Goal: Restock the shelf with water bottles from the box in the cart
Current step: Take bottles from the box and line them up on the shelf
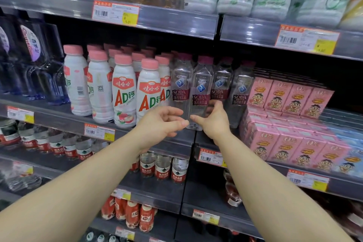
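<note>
Water bottles (202, 92) on middle shelf (176, 139): clear, square-shouldered, maroon caps, dark red "SODA DRINK" labels with blue diamond logo; four stand in front row, between white "AD" milk bottles (123, 92) and pink cartons (290, 96). One front bottle sits at shelf edge, between your hands. Your left hand (163, 122): fingers loosely curled, thumb near bottle base, holding nothing. Your right hand (214, 118): half open, fingers against bottle side; grip unclear.

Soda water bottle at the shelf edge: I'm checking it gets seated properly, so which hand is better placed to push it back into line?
Right hand, probably: its fingers wrap the soda water bottle, while the left hand is open beside it.
</note>
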The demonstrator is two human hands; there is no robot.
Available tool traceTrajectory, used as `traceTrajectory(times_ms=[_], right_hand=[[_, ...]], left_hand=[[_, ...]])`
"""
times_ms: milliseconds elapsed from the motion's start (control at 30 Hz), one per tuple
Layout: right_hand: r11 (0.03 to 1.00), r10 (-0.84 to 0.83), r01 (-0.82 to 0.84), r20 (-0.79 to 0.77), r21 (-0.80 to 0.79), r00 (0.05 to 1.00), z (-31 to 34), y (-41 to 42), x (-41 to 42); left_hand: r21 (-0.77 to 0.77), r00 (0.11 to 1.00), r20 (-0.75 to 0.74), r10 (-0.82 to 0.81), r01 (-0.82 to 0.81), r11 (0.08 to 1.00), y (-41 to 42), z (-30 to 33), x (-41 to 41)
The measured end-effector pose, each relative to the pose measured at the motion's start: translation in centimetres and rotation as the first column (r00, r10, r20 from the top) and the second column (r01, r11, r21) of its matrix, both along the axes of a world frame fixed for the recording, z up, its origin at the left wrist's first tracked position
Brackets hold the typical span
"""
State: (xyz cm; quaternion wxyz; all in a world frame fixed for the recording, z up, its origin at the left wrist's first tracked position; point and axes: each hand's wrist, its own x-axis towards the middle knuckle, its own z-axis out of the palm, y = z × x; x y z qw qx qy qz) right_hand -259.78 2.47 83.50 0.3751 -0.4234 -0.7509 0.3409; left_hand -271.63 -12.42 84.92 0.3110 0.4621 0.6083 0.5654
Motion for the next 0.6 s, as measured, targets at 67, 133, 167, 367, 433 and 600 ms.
traceTrajectory(times_ms=[67,133,167,367,433,600], right_hand=[[1.000,-0.004,0.004,0.004,0.010,1.000,-0.1,0.0,-0.1],[0.999,-0.021,0.020,0.020,0.025,1.000,-0.3,0.1,-0.3],[0.999,-0.028,0.027,0.028,0.029,0.999,-0.3,0.1,-0.3],[0.999,-0.032,0.031,0.050,0.016,0.998,0.0,-0.3,-0.2],[0.999,-0.036,0.036,0.054,0.003,0.998,0.1,-0.8,-0.1],[0.995,-0.096,0.096,0.055,0.006,0.994,0.1,-2.8,1.6]], left_hand=[[-0.013,1.000,-0.004,-0.004,0.004,1.000,0.0,-0.1,-0.1],[-0.021,1.000,0.002,-0.008,0.008,1.000,0.0,-0.3,-0.2],[-0.024,1.000,0.007,-0.012,0.012,1.000,0.1,-0.4,-0.2],[-0.041,0.999,0.037,-0.030,0.032,0.999,0.2,-0.6,0.1],[-0.043,0.998,0.043,-0.035,0.037,0.998,0.3,-0.6,0.2],[0.040,0.999,0.001,0.051,-0.051,0.998,2.0,-0.2,2.0]])
